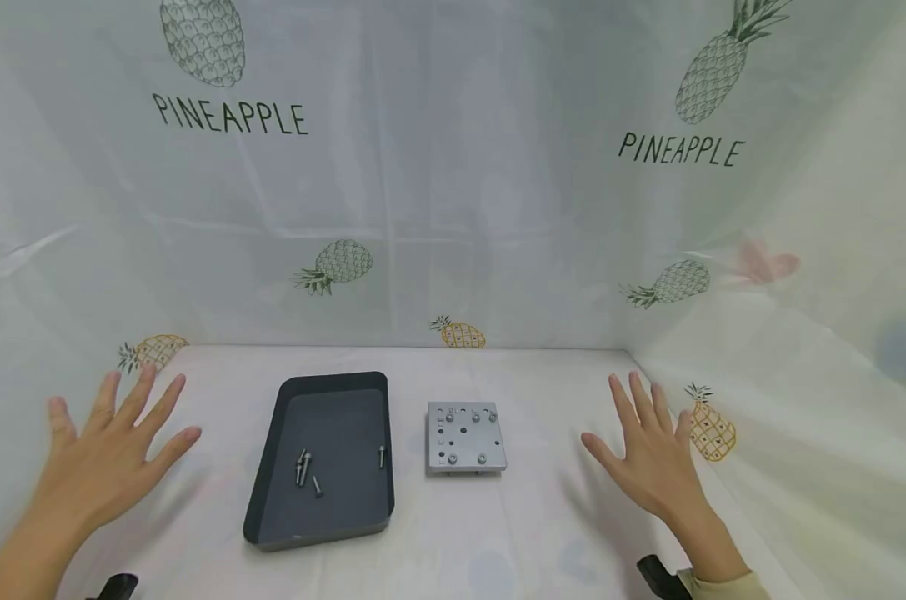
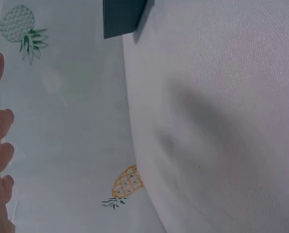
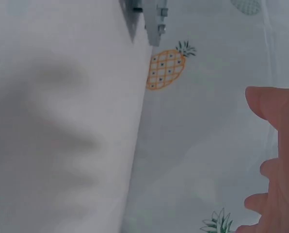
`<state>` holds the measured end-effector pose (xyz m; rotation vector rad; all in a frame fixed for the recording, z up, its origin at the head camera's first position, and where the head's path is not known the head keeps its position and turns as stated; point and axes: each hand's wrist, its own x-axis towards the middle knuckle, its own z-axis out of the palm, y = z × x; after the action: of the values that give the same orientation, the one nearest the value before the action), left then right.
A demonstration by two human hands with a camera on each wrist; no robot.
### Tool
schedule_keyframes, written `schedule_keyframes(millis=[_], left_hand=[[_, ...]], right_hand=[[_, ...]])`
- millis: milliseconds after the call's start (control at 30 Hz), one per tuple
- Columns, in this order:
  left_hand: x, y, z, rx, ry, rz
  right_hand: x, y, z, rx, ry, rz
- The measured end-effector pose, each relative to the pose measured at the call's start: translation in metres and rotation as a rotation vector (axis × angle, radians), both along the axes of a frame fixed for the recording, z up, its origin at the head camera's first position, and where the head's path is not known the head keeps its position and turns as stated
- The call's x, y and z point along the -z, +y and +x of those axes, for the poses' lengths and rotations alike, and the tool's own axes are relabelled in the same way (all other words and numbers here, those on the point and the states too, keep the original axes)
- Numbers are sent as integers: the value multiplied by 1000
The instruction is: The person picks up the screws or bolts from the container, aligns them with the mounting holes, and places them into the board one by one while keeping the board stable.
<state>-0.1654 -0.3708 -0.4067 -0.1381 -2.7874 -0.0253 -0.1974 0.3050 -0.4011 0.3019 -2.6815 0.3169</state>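
Note:
My left hand [image 1: 106, 458] is held above the table to the left of a dark grey tray [image 1: 340, 508], fingers spread and holding nothing. Inside the tray lie several small metal screws [image 1: 306, 468], most left of its middle and one by the right wall. Right of the tray a silver metal block [image 1: 463, 437] sits on the table, with holes and several screws seated in its top face. Over the table's right side hovers my right hand [image 1: 651, 462], its fingers extended and nothing in them. Both wrist views show the fingers only at the edge of the picture.
A white cloth covers the table [image 1: 543, 533]. Behind it hangs a pale curtain [image 1: 422, 183] printed with pineapples, which also runs along the right side. Dark wrist devices [image 1: 663, 577] show at the lower edge of the head view.

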Motion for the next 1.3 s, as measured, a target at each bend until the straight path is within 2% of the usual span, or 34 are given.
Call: schedule_keyframes(millis=[333, 500, 700, 833, 933, 1033, 1133, 1300], left_hand=[[-4, 9, -11, 43, 31, 2], [-10, 15, -15, 79, 37, 11], [-13, 26, -24, 146, 38, 22], [-14, 33, -29, 189, 74, 8], [-15, 35, -32, 209, 101, -6], [-16, 39, -35, 218, 95, -5], [-16, 44, -40, 236, 66, 35], [-17, 56, -50, 296, 15, 160]], right_hand=[[-13, -17, -3, -49, -45, -204], [-15, -28, -2, -96, -100, -315], [-3, -42, -3, -158, -133, -446], [4, -51, -2, -184, -152, -515], [7, -57, -1, -192, -178, -558], [10, -64, 0, -190, -214, -598], [14, -73, 0, -181, -255, -638], [23, -84, 0, -166, -315, -684]])
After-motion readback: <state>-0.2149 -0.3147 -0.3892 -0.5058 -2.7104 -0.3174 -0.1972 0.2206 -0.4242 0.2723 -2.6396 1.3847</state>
